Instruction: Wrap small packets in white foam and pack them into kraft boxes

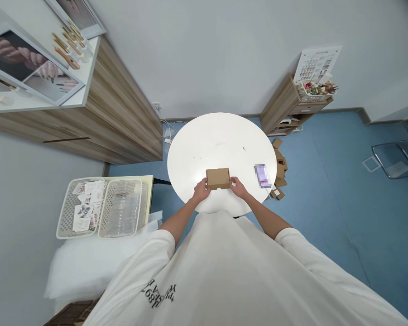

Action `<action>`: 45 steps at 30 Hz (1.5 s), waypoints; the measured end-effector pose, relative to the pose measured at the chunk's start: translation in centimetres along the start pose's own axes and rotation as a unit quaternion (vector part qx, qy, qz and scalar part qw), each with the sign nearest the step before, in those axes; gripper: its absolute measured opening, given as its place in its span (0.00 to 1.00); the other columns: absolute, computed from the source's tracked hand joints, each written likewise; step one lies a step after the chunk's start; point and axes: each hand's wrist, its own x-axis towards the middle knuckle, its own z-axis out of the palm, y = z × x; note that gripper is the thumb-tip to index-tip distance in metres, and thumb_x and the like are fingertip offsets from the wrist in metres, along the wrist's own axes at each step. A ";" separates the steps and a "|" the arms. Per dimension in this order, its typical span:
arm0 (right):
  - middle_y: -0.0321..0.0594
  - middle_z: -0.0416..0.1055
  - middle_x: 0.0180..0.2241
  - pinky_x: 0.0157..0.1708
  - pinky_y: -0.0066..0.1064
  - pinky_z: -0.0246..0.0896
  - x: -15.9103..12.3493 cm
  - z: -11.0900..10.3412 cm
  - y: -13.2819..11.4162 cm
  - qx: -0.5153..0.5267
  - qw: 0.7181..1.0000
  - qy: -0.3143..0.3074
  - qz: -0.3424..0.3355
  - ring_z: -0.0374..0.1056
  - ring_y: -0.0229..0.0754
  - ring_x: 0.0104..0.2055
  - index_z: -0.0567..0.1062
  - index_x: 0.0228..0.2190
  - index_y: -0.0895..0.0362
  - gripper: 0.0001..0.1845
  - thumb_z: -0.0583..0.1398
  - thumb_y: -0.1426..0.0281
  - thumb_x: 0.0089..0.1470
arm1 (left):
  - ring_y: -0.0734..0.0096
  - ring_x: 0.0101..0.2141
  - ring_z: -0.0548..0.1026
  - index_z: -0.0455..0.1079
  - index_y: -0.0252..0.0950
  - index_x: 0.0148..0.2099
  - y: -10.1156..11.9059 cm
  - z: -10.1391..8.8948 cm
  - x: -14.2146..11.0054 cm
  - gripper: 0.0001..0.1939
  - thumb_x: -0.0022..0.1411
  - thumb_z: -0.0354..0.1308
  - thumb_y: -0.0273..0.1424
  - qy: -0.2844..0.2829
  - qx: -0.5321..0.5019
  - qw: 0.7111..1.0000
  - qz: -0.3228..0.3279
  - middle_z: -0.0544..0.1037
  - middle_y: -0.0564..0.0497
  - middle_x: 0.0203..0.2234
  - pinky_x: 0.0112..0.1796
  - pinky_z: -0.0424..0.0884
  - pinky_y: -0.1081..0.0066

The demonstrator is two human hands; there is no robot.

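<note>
A small brown cardboard box [218, 177] rests on the near part of a round white table [220, 140]. My left hand [201, 189] grips the box's left end with curled fingers. My right hand [238, 186] grips its right end the same way. The box is closed, with its flap on top. To the right of the box, a phone [262, 175] lies on the table near the rim, apart from my right hand.
Two white mesh baskets [103, 207] with packets stand on a low surface to the left. Loose cardboard boxes [280, 170] lie on the blue floor past the table's right edge. A wooden cabinet [122, 113] stands at the left, a small shelf unit [288, 106] at the back right.
</note>
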 end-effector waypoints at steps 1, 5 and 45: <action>0.42 0.73 0.56 0.58 0.46 0.62 0.0 0.1 -0.2 0.000 1.000 0.000 -0.001 0.67 0.52 0.59 0.70 0.55 0.48 0.28 0.64 0.66 0.51 | 0.51 0.57 0.71 0.59 0.45 0.66 0.2 0.0 0.0 0.35 0.56 0.62 0.29 0.003 -0.004 1.000 0.002 0.74 0.45 0.57 0.56 0.66 0.54; 0.40 0.73 0.56 0.59 0.46 0.60 0.2 0.1 -1.1 -0.005 1.000 0.008 -0.016 0.65 0.51 0.61 0.67 0.57 0.47 0.33 0.64 0.68 0.49 | 0.49 0.57 0.71 0.58 0.43 0.67 0.9 -0.4 0.2 0.40 0.53 0.66 0.30 0.037 -0.021 0.999 0.012 0.73 0.41 0.56 0.56 0.65 0.53; 0.42 0.77 0.51 0.57 0.37 0.65 3.9 -1.2 -5.3 -0.083 0.987 0.108 -0.088 0.72 0.44 0.51 0.78 0.52 0.56 0.23 0.56 0.77 0.57 | 0.60 0.43 0.72 0.70 0.38 0.55 2.6 -2.9 5.2 0.17 0.65 0.53 0.22 0.104 0.066 0.988 0.095 0.69 0.44 0.47 0.46 0.69 0.65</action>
